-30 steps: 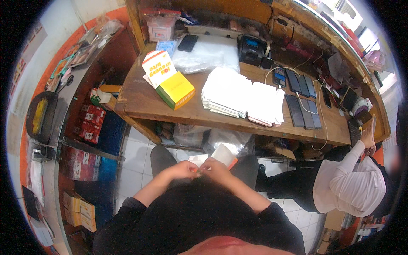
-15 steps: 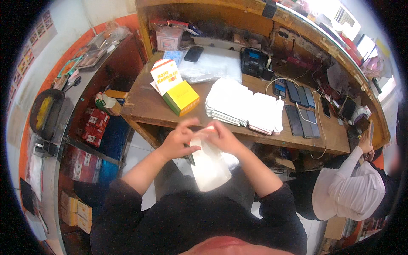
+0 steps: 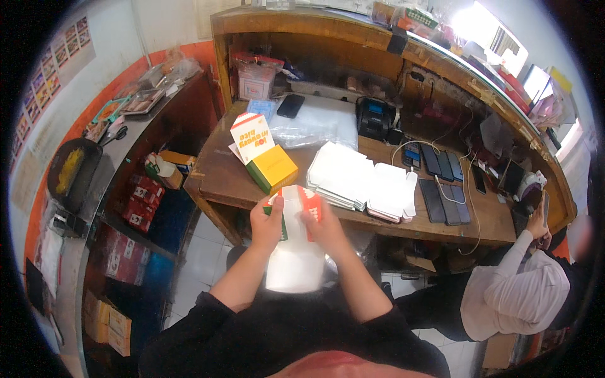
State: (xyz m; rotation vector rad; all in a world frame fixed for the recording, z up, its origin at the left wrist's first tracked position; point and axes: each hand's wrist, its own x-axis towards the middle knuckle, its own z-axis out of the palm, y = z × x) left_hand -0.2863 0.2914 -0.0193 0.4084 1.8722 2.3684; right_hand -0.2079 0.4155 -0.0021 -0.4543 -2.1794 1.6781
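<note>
A partly folded food carton [image 3: 295, 268] is held over my lap, its white inside facing up. My left hand [image 3: 266, 225] grips its green-edged side, the thumb lying along the edge. My right hand [image 3: 322, 228], slightly blurred, grips the opposite red side wall. The carton's side walls stand up between the hands, while its near end lies flat and open. On the desk just beyond stands a yellow and green carton [image 3: 274, 169] with its printed flap raised. Stacks of flat white cartons [image 3: 340, 173] lie to the right of it.
The wooden desk [image 3: 217, 170] also bears a plastic-wrapped pack [image 3: 321, 116], a black phone [image 3: 290, 106], a small black printer [image 3: 377, 118] and several phones with cables [image 3: 450, 201]. A person in a light top [image 3: 513, 290] sits at the right holding a phone. Shelves [image 3: 142, 201] stand at the left.
Both hands have shifted down and taken hold of opposite sides of the carton. Its red and green side walls now stand up. The view has tilted up slightly.
</note>
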